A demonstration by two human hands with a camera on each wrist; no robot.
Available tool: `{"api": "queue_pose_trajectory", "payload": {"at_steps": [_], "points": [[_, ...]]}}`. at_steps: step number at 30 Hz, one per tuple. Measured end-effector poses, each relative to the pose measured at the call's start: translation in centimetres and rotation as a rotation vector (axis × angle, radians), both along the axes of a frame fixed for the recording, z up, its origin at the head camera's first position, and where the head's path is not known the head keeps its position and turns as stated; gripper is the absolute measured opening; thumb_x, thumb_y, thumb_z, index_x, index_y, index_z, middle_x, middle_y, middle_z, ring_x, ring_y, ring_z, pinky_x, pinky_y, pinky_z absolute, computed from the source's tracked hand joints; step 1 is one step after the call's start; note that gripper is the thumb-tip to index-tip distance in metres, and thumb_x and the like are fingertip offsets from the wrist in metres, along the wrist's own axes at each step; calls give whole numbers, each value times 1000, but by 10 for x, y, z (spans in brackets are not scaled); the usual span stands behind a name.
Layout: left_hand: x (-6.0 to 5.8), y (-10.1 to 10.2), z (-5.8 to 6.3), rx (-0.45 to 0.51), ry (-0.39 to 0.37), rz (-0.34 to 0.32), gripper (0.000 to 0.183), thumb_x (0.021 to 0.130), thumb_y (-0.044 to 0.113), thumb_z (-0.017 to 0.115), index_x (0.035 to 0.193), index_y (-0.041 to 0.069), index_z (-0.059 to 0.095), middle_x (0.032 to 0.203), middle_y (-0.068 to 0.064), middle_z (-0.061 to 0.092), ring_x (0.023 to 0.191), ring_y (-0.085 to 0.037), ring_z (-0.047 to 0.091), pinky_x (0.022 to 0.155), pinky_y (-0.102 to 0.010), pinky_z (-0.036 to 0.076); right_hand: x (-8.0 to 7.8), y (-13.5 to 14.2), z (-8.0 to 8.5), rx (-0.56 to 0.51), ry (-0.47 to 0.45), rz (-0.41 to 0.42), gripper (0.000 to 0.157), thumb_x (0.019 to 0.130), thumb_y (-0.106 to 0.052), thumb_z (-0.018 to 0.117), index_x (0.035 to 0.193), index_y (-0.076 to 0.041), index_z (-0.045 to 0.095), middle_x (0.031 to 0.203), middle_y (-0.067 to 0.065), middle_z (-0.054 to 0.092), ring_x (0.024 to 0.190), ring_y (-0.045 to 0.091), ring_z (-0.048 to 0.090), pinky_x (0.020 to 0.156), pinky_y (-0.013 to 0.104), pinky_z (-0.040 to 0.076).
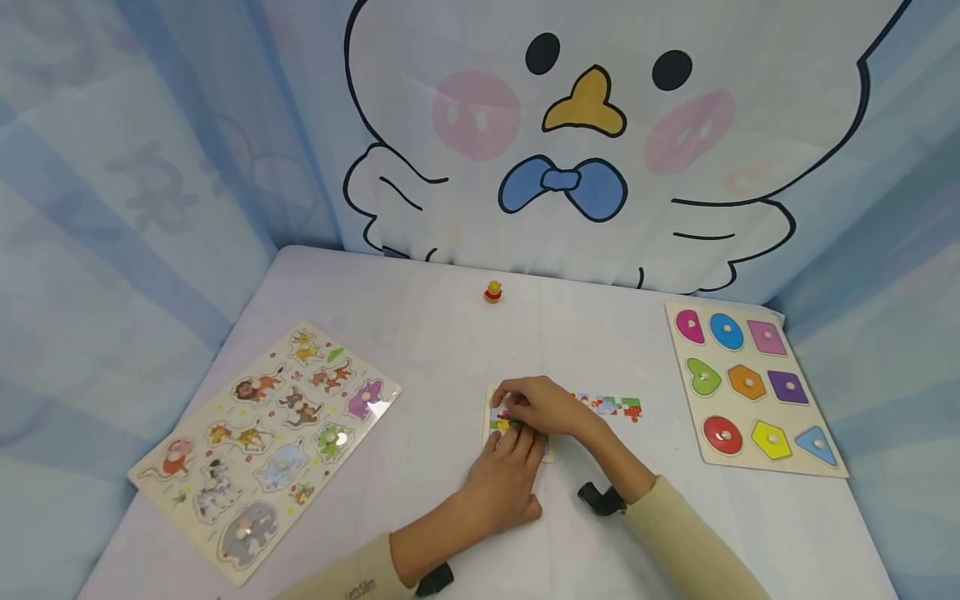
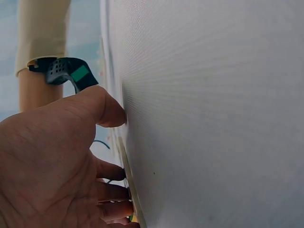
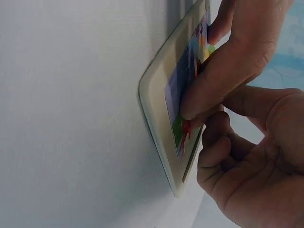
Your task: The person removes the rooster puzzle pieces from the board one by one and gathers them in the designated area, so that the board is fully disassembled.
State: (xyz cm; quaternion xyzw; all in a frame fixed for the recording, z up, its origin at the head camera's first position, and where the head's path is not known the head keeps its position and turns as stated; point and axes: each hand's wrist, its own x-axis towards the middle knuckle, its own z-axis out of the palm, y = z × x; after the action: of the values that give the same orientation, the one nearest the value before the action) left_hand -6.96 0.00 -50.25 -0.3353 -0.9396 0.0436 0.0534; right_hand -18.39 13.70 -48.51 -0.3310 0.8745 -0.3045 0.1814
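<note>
A small puzzle board with a colourful picture lies flat, partly covered by both hands. My left hand rests its outstretched fingers on the board's near part; in the left wrist view its thumb stands apart from them. From the right, my right hand reaches over the board, just beyond the left fingertips. Its fingers are bent in the right wrist view, close to the picture. Whether a puzzle piece is between its fingertips is hidden. Loose puzzle pieces lie in a row beside the right wrist.
An animal peg puzzle lies at the left, and a shape peg puzzle at the right. A small red-and-yellow figure stands near the back edge. Behind the white table hangs a curtain with a cartoon bird.
</note>
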Motion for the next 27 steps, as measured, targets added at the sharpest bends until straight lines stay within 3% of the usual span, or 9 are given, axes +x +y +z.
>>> {"api": "queue_pose_trajectory", "payload": {"at_steps": [6, 16, 24, 27], "points": [[0, 0, -1, 21, 0, 1, 73, 81, 47, 60, 139, 5, 48, 136, -10, 48, 126, -25, 42, 99, -41, 40, 2, 1, -2, 4, -22, -87, 11, 92, 1, 63, 97, -8, 66, 86, -4, 64, 78, 9, 58, 73, 30, 49], [1, 0, -1, -4, -6, 2, 74, 83, 49, 57, 142, 5, 45, 139, -12, 46, 128, -26, 40, 101, -42, 40, 3, 3, -2, -12, -38, -100, 13, 91, 0, 62, 92, -11, 69, 80, -7, 64, 71, 9, 57, 69, 30, 48], [1, 1, -2, -5, -18, -2, 76, 83, 51, 57, 143, 4, 45, 141, -13, 45, 129, -28, 40, 101, -43, 41, 11, 4, -4, -59, -41, -173, 3, 92, -9, 66, 93, -10, 69, 79, -9, 64, 72, 8, 60, 69, 30, 49], [1, 1, -3, -7, -23, 0, 76, 83, 51, 57, 142, 5, 45, 141, -13, 45, 128, -28, 40, 101, -44, 40, 14, 5, -5, -87, -50, -201, 7, 92, -14, 68, 94, -7, 69, 80, -8, 65, 73, 9, 61, 69, 30, 50]]}}
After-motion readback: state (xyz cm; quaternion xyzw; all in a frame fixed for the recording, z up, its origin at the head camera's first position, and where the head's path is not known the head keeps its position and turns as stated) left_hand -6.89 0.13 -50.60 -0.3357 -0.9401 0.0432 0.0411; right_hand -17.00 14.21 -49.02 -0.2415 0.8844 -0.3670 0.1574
